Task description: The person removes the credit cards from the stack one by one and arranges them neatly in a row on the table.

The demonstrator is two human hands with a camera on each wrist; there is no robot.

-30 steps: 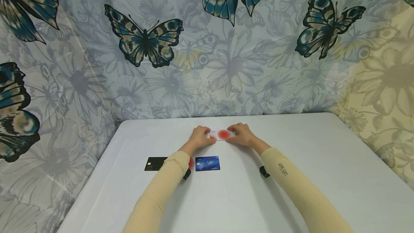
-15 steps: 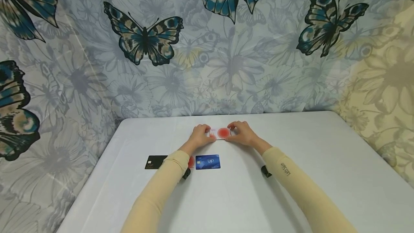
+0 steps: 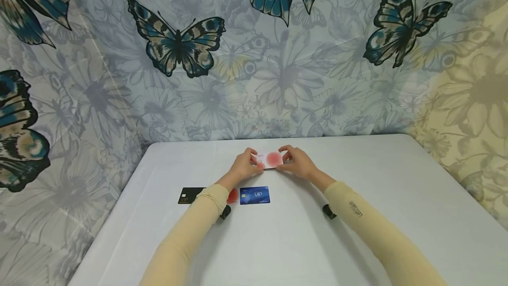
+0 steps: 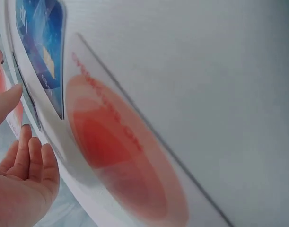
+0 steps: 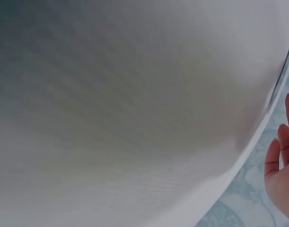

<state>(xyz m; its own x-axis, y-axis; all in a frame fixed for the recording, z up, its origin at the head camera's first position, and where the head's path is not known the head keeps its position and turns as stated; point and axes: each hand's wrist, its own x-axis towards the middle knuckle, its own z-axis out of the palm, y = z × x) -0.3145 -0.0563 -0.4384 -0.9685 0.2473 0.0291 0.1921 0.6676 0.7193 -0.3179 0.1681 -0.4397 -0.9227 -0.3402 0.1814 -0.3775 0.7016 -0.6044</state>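
Observation:
At the far middle of the table, a white card with red circles is held between both hands. The left hand pinches its left side and the right hand pinches its right side, thumbs toward the near edge. A thin dark edge shows just below the card; what it belongs to is hidden. In the left wrist view the left hand and part of the held card appear at the left. Only part of the right hand enters the right wrist view.
Nearer on the white table lie a black VIP card, a card with a red circle partly behind the left forearm, and a blue VIP card. A butterfly-print cloth hangs behind the table.
The held card has come up slightly and its face now shows taller, with both hands still on it. The whole head view has shifted a little. The other cards lie as before.

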